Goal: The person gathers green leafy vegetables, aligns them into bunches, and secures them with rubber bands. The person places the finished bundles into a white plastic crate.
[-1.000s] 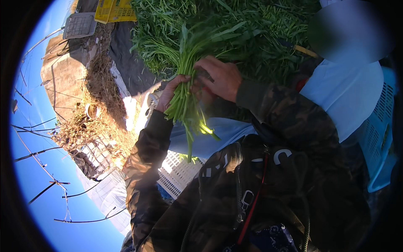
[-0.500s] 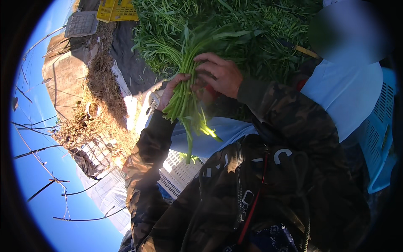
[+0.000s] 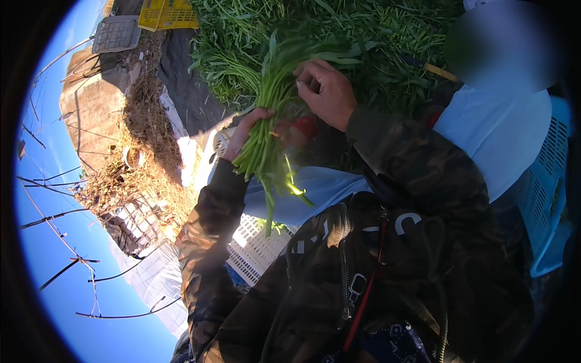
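My left hand [image 3: 248, 130] is wrapped round a bunch of long-stemmed leafy greens [image 3: 272, 97], which look like water spinach. Their cut stem ends hang below the fist, and the leaves spread upward and to the right. A few longer stems [image 3: 268, 199] dangle lower than the others. On the right side of the bunch is my right hand [image 3: 327, 91], its fingers curled in and its fingertips close to the upper stems. Whatever those fingers pinch, if anything, is too small to make out.
A large heap of cut greens [image 3: 387, 30] lies beyond my hands. Crates stand around: yellow [image 3: 166, 15] and grey [image 3: 116, 34] at far left, white [image 3: 257, 248] by my left arm, blue [image 3: 538, 206] at right. A yellow-handled tool [image 3: 442, 73] rests by the heap.
My right hand has lifted slightly up and right, and its fingers have curled in from a more stretched position along the stems. The left hand keeps its hold on the bunch.
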